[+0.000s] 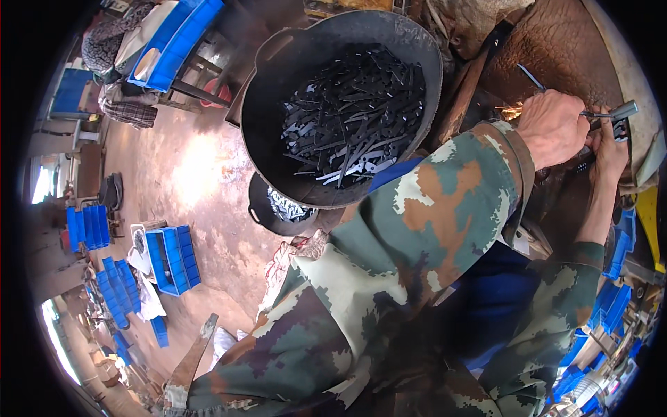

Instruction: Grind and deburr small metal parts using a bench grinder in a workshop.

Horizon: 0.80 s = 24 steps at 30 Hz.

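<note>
Mid-process, orange sparks (512,111): left hand (554,130) closed, seemingly on slim grey metal strip (531,76); right hand (609,151), grip unclear. Dark metal pieces (361,97): finished share indeterminable.

There's one camera, up on the worker's head, looking down: the sleeve (438,201) looms close, left hand (554,130) and right hand (611,149) farther off rightward, the tub (267,121) upper middle, floor (219,260) spreading away left.

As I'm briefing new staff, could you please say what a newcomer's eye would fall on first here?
Probably the big tub of dark pieces at top centre. Then, orange sparks at upper right, just left of the left hand. The camouflage sleeve crosses the middle.
</note>
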### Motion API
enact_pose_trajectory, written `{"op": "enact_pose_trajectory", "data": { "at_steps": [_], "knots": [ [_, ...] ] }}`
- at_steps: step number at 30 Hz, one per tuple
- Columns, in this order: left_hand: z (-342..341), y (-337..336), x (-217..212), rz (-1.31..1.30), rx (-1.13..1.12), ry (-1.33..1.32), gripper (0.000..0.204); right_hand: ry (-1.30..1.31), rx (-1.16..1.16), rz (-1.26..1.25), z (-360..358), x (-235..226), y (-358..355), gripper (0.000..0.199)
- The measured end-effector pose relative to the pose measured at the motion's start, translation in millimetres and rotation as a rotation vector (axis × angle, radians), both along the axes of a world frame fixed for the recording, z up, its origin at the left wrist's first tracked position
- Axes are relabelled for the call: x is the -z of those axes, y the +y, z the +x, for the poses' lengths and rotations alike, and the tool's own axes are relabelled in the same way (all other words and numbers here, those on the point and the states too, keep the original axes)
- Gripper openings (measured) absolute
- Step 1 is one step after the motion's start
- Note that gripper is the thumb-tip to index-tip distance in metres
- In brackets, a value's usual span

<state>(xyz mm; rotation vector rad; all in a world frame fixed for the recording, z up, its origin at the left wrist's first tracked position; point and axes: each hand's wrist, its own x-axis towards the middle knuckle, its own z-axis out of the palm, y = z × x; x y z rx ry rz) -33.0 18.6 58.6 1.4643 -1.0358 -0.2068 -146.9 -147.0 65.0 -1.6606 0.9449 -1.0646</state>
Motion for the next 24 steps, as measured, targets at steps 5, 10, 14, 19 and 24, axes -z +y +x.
{"op": "enact_pose_trajectory", "data": {
  "at_steps": [5,10,14,19,24],
  "knots": [
    [5,7,0,0.037,0.005,0.081,0.022,0.105,-0.048,-0.017,-6,4,-7,0.018],
    [3,10,3,0.083,-0.006,0.008,0.025,0.020,-0.034,0.002,-5,9,-10,0.017],
    [1,8,5,0.074,0.001,0.002,0.024,0.002,-0.049,-0.008,-5,11,-15,0.020],
    [0,5,5,0.066,0.006,-0.003,0.023,0.042,-0.065,-0.016,-7,10,-17,0.026],
    [-1,2,8,0.061,-0.003,0.007,0.023,0.032,-0.074,-0.003,-1,6,-5,0.026]
  ]
}}
